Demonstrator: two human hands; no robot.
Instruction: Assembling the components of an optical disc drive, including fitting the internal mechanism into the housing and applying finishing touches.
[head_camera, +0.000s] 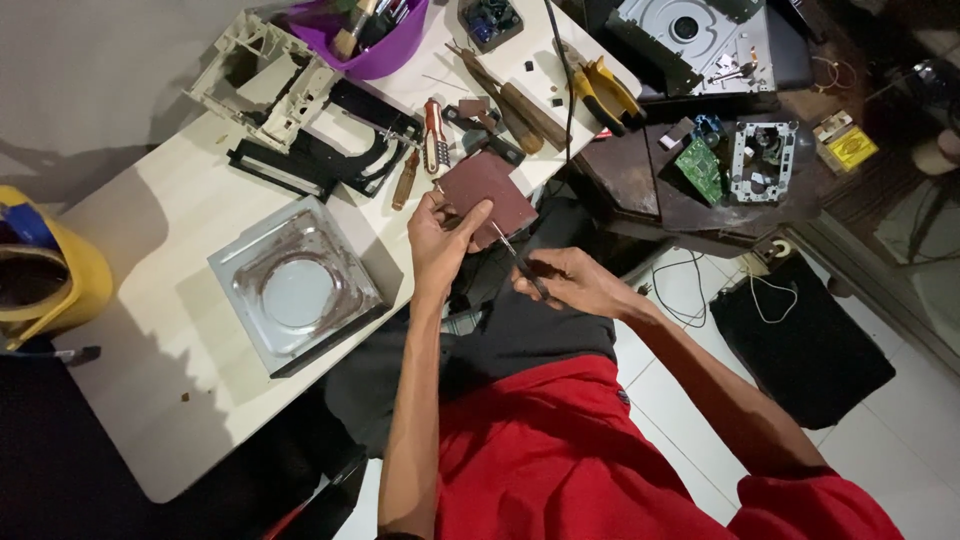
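Head view: a brown circuit board being worked over with a slim screwdriver at the table's edge.
Left hand (440, 235) fingers pinch the brown circuit board (488, 192); right hand (570, 283) closes around the screwdriver (512, 252), tip at the board's near edge. Much looks stripped already: beside the board lies a square metal cover (297, 285), behind it black frames (335, 150) and a white chassis (265, 80). Right of the board sit a green circuit board (702, 166) and a small yellow-labelled box (848, 146).

Bare white table (190, 215) lies left of the metal tray (296, 284); scattered tools (470, 110) seemingly crowd the far edge.
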